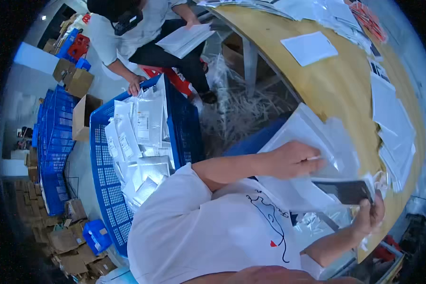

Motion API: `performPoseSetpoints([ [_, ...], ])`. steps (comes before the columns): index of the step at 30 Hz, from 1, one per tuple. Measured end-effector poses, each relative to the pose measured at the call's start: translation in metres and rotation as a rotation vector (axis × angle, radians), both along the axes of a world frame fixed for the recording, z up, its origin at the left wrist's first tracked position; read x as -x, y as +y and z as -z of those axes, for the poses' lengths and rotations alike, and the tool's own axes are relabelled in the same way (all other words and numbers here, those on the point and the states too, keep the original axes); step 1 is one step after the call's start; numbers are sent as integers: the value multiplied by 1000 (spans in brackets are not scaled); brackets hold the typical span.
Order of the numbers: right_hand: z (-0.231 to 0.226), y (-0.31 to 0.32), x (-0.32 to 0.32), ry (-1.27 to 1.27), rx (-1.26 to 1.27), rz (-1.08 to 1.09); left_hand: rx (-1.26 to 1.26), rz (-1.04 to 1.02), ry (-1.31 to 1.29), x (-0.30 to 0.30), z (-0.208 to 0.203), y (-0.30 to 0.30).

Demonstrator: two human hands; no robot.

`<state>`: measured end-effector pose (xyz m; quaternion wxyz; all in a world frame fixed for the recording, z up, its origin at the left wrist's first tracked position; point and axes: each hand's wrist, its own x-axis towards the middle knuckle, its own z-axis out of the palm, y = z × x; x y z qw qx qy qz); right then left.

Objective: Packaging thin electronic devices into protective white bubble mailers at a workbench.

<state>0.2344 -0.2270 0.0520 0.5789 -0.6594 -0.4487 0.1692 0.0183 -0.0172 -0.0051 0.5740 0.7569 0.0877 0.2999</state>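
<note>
My left hand (pixel 300 160) is closed, fingers pinched on the edge of a translucent white plastic bag (pixel 336 151) that spreads over the table's near edge. My right hand (pixel 370 213) grips the end of a flat dark packet with white edges (pixel 343 190), thumb and fingers on either side. The packet lies against the bag, partly covered by white sheeting; whether it sits inside cannot be made out. Close by on the wooden table (pixel 270 35) are a white mailer (pixel 309 48) and an overlapping pile of white mailers (pixel 394 125).
A blue crate (pixel 104 189) full of silvery mailers (pixel 144 123) stands to my left. Behind it a seated co-worker (pixel 151 42) holds white envelopes (pixel 185 40), with one hand on the crate's rim. Plastic scraps (pixel 227 104) litter the floor; stacked blue crates (pixel 57 151) and cardboard boxes (pixel 66 241) stand far left.
</note>
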Motion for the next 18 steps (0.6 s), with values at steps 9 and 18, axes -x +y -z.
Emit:
performPoseSetpoints([
  [9,-37,78,64,-848,-39,221,427,-205,86,0,-29,35],
  [18,-23,147,116,-845,117,-162,340,-280,11,17,-51,60],
])
